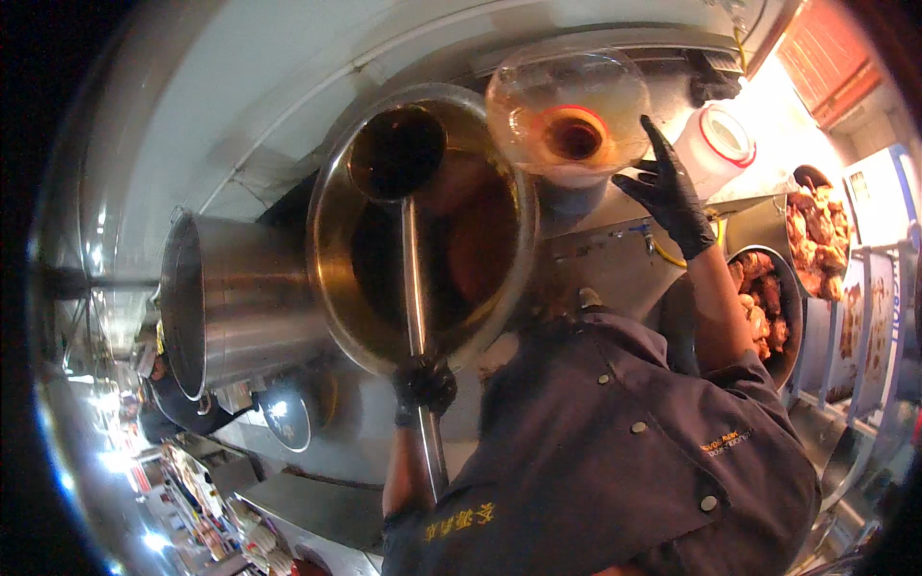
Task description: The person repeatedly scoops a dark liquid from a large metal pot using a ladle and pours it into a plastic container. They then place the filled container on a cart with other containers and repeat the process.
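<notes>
My left hand (425,389), in a black glove, is closed around the long metal handle of a big ladle (397,153). The ladle's dark bowl is over a large round metal pot (531,237), with dark liquid visible below. My right hand (666,191), also black-gloved, has its fingers apart beside the rim of a wide clear plastic piece (518,93), a funnel or liner. Whether the fingertips touch it I cannot tell. At its middle is a red-rimmed round opening (576,137), above a pale container. Behind my right hand stands a white plastic container with a red rim (720,147).
A tall steel stockpot (252,295) stands left of the large pot. Two metal pots of meat pieces (767,309) (817,237) are near my right arm, beside a rack (864,324). A yellow hose (670,255) runs below my right hand. Another person (173,399) is at far left.
</notes>
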### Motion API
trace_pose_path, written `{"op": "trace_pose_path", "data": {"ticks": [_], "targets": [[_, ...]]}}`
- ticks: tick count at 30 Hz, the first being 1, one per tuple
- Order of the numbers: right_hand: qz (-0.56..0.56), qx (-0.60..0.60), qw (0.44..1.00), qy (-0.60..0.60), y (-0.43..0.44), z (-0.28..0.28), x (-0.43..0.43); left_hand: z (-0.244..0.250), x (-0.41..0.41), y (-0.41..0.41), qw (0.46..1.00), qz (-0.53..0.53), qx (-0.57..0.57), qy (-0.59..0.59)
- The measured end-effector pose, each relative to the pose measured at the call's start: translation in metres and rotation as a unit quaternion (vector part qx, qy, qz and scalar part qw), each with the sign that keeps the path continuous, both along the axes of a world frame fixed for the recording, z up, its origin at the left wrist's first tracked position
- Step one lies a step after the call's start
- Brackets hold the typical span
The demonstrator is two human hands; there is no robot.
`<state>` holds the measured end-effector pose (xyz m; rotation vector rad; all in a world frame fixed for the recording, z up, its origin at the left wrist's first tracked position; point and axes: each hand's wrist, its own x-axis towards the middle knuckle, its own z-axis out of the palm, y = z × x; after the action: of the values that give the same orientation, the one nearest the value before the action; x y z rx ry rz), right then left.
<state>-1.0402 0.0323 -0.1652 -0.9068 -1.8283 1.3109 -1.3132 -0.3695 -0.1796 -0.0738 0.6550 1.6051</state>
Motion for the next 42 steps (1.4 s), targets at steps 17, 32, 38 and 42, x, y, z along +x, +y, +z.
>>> {"op": "trace_pose_path", "data": {"ticks": [17,32,38,42], "targets": [[-0.028,0.149,0.988,0.013,0.01,-0.021,0.0,0.094,0.008,0.072,0.973,-0.076,-0.141,0.169],[-0.044,0.179,0.983,-0.018,0.007,-0.004,0.003,0.1,0.003,0.091,0.926,-0.122,-0.147,0.326],[-0.052,0.055,0.997,0.005,0.001,-0.003,0.021,0.07,-0.011,0.089,0.981,-0.183,0.068,0.022],[-0.077,-0.04,0.996,-0.033,0.008,-0.031,0.056,0.051,-0.002,0.08,0.977,-0.124,0.141,-0.101]]}}
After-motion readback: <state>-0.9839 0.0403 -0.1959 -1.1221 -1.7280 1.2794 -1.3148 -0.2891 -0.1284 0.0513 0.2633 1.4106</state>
